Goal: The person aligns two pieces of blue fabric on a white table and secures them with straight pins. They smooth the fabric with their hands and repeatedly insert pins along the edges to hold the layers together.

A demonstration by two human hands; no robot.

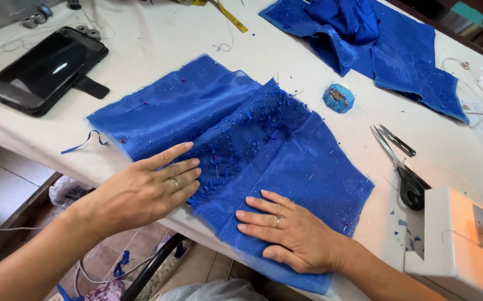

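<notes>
Now both hands flat, left hand (146,192) and right hand (289,231) fingers extended, pressing blue fabric (236,139).

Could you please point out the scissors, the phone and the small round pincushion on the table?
scissors (406,179): head view, on the black handle.
phone (43,69): head view, middle of the dark screen.
pincushion (339,98): head view, centre of its blue top.

left hand (146,189) — ring on one finger | right hand (291,234) — ring too | forearms bare, no sleeves
</notes>
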